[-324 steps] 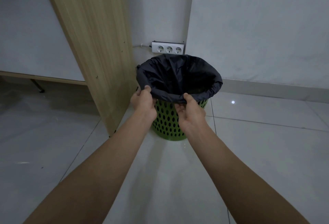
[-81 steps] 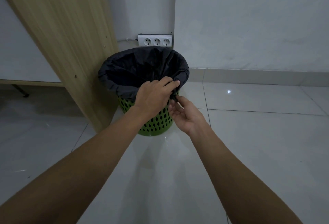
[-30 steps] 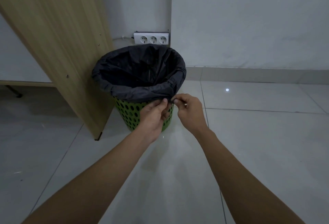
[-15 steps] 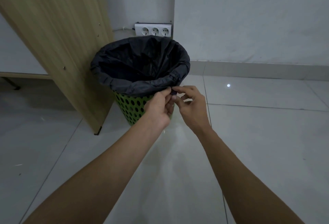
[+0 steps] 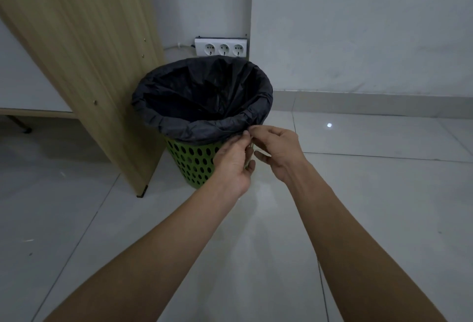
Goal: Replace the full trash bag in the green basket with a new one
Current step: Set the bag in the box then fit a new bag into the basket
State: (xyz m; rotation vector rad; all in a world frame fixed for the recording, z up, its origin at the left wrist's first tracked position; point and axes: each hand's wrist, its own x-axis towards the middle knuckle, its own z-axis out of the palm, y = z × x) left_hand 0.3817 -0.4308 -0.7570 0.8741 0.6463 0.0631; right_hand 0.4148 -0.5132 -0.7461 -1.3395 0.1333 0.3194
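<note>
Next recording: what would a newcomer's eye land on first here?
A green basket lined with a black trash bag stands mid-frame beside a wooden panel. The left hand and right hand meet at the near right of its rim, pinching the bag's folded-over edge. A white socket strip sits on the wall behind.

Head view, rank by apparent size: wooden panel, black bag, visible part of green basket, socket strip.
Largest to smallest:
1. wooden panel
2. black bag
3. green basket (only its lower part shows)
4. socket strip

Dim, bluish light; small glare spot on glossy floor tile; wide-angle bending at edges; focus sharp.
</note>
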